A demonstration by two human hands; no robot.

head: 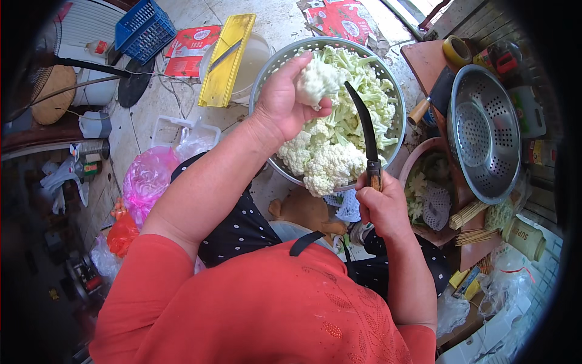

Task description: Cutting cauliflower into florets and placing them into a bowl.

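Observation:
My left hand [284, 102] holds a cauliflower piece [318, 84] over a large perforated metal colander [395, 86]. Loose cut florets [350, 68] fill much of the colander, and bigger cauliflower heads [334, 166] lie at its near side. In my right hand [384, 202] is a curved knife [363, 118] with a dark blade and a worn wooden handle. Its blade points up and away from me, the tip close to the held piece; I cannot tell whether they touch.
A yellow mandoline slicer [227, 59] rests across a white bucket [263, 50]. To the right, an empty metal colander [484, 132] and a cleaver [432, 95] lie on a brown table [423, 54]. Below it stands a pink tub [409, 161] with leaves. A pink plastic bag [150, 182] sits left.

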